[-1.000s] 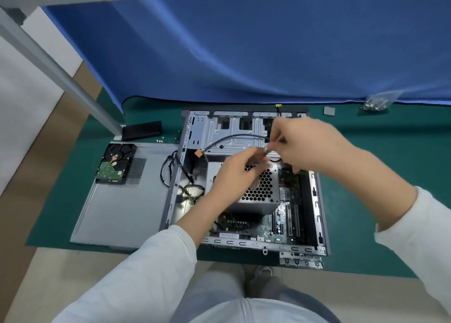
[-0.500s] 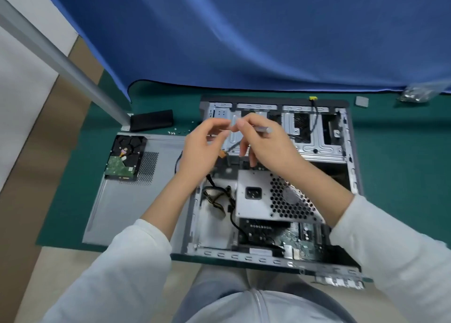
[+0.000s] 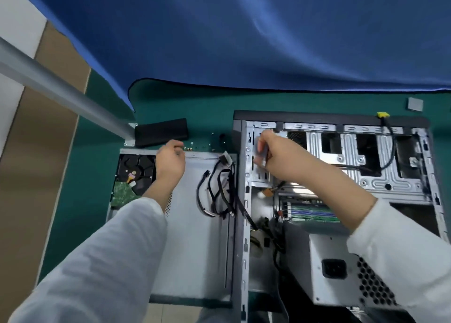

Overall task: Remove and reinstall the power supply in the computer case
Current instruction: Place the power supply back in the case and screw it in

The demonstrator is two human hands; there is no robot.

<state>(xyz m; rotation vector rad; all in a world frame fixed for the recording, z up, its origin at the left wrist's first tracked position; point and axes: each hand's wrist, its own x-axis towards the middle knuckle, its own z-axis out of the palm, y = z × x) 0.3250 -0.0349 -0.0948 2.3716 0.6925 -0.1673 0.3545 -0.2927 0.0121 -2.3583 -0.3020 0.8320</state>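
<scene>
The open computer case [image 3: 244,200] lies on the green mat [image 3: 183,100]. The silver power supply [image 3: 334,271], with its black socket facing up, sits tilted in the case's near end. My right hand [image 3: 275,155] is over the case's far left corner and grips a blurred grey tool [image 3: 262,155]. My left hand [image 3: 170,163] hovers over the far edge of the removed side panel [image 3: 195,237]. Its fingers are curled, with the tips beside a few loose screws [image 3: 189,148]. Whether they pinch anything is hidden.
A hard drive [image 3: 133,176] lies on the side panel's far left corner. Black cables [image 3: 219,188] spill from the case onto the panel. A black block [image 3: 161,132] and a metal pole [image 3: 61,91] stand at the left. A blue cloth [image 3: 244,42] hangs behind.
My hands were together over the case; now they are apart. My left hand has gone left to the loose screws, and my right hand stays over the case's corner. The view has swung left.
</scene>
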